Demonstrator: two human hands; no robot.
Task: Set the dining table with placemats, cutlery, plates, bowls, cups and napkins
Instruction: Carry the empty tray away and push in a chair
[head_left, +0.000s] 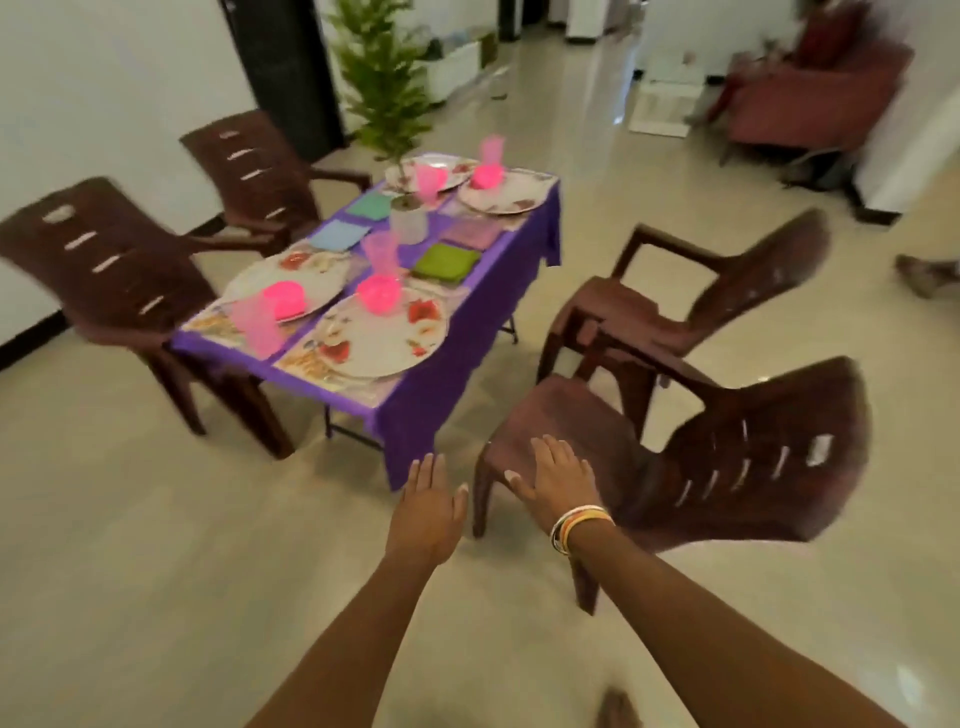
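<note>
Head view: the purple-clothed table (415, 410) stands ahead, set with plates (382, 340), pink bowls (379, 293), cups (382, 254) and folded napkins (447, 262). Blur smears them, and cutlery cannot be made out. The left hand (428, 512) and right hand (558, 480) reach forward, fingers straight and empty, the right over the near chair (571, 415); contact is unclear.

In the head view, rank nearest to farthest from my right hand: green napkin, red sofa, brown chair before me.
1. Brown chair, by the right hand.
2. Green napkin, right side of table.
3. Red sofa, far back right.
</note>
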